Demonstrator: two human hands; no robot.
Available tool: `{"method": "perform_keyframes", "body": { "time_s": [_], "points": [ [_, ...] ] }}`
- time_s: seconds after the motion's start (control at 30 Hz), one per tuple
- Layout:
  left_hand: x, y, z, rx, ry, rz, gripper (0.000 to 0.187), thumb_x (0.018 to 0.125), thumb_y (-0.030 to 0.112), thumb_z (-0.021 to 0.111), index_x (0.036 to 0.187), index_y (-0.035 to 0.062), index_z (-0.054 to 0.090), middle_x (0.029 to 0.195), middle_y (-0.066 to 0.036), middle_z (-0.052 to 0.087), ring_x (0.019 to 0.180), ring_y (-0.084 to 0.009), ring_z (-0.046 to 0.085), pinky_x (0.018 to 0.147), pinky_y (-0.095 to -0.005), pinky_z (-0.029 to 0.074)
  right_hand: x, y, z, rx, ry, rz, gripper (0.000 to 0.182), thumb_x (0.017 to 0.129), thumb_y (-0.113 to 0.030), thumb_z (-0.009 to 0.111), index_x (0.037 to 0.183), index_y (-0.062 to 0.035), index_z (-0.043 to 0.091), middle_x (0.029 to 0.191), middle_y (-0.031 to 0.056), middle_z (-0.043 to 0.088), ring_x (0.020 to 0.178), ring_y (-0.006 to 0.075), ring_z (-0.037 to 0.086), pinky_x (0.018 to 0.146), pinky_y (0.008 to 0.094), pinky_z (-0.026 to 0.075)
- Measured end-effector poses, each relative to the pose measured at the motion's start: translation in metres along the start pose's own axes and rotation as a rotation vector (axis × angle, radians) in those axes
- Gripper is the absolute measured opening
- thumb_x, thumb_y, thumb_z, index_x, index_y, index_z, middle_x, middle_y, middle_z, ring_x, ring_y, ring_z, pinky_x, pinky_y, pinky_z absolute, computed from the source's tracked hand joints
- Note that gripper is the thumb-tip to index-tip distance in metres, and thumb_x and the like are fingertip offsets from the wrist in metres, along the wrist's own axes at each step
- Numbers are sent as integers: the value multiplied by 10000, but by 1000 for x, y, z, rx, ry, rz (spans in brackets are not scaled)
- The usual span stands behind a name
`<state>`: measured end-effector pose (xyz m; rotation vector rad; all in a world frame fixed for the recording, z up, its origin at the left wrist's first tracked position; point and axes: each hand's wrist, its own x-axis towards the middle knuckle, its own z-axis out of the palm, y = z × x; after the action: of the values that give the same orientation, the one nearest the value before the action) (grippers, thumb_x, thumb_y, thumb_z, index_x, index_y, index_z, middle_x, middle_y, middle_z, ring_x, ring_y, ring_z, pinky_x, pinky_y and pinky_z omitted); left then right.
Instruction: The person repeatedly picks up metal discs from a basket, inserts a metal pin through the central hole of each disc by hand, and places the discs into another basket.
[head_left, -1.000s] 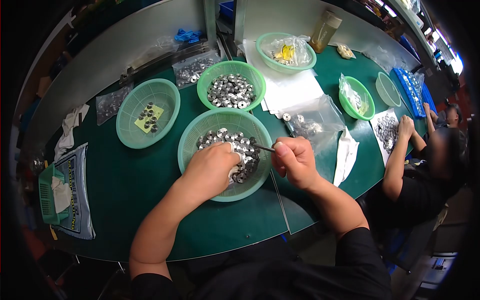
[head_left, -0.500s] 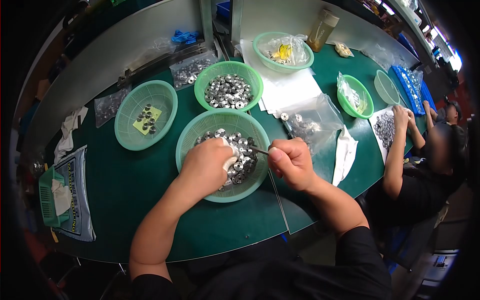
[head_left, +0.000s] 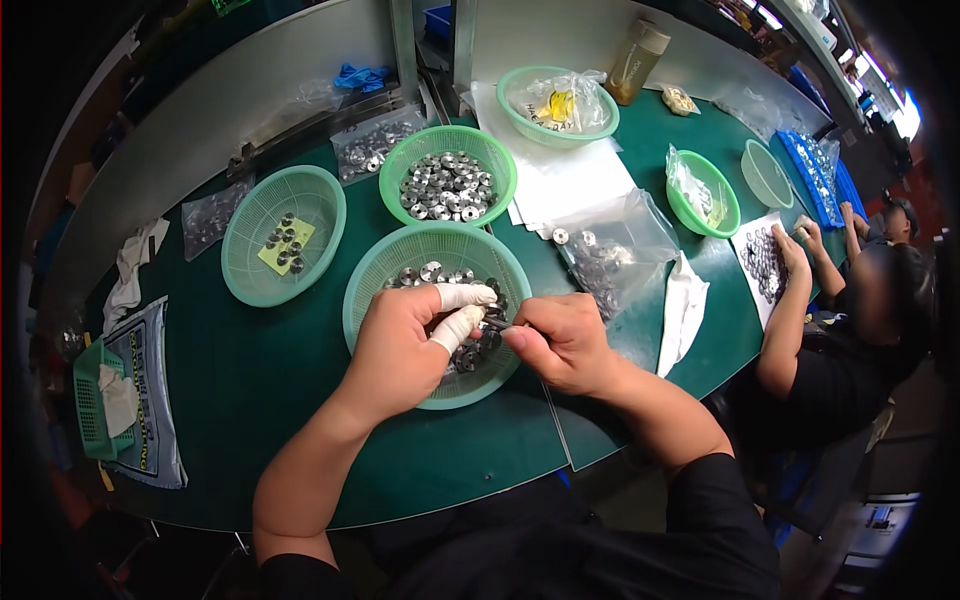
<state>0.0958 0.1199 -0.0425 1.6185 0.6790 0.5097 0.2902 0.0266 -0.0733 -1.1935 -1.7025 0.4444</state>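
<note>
Above the near green basket (head_left: 362,270), my left hand (head_left: 395,345) is closed, its thumb and forefinger wrapped in white coverings. Pinched between those fingertips is a small metal part (head_left: 489,314), mostly hidden. My right hand (head_left: 568,345) grips a thin dark metal rod-like tool (head_left: 497,322), its tip meeting the left fingertips. Under the hands, many round silver metal pieces (head_left: 432,272) with centre holes lie in the basket.
Behind stands another green basket (head_left: 506,165) of similar pieces. At left, a basket (head_left: 335,240) holds a few on yellow paper. Bagged parts (head_left: 610,260) and a white glove (head_left: 683,315) lie at right. A co-worker (head_left: 850,340) handles dark rings on white paper.
My left hand has turned and risen from the pieces, exposing its covered thumb and forefinger. My right hand has moved left, bringing the tool to the left fingertips.
</note>
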Motion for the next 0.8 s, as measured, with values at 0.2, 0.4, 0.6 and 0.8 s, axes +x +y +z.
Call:
{"method": "perform_keyframes", "body": {
  "time_s": [0.2,0.4,0.6,0.8],
  "points": [
    [3,-5,-1,-135,106,6,205,955,-35,633,1139,-58,721,947,-75,741,831,-85,666,745,-245,555,-3,3,-1,4,20,-10,253,911,-149,720,734,-30,582,614,117,543,517,294,551,492,381,413],
    [3,-9,2,-136,89,12,218,957,-36,625,1154,-70,710,950,-81,740,825,-81,669,742,-245,557,-2,3,1,-29,45,-21,225,910,-155,721,760,-29,612,628,108,569,528,284,571,497,373,433],
    [2,-6,2,-120,78,-34,226,971,-45,611,1182,-58,693,1012,-86,727,847,-97,661,772,-244,561,-4,3,3,-70,79,-10,237,910,-175,732,762,-31,615,640,107,576,530,279,570,489,368,431],
    [0,-9,6,-145,92,-4,228,971,-50,607,1186,-77,678,1024,-94,725,874,-109,668,800,-251,564,-4,3,4,-162,98,-49,264,894,-209,762,761,-43,605,652,97,568,531,282,565,477,378,426]
  ]
}}
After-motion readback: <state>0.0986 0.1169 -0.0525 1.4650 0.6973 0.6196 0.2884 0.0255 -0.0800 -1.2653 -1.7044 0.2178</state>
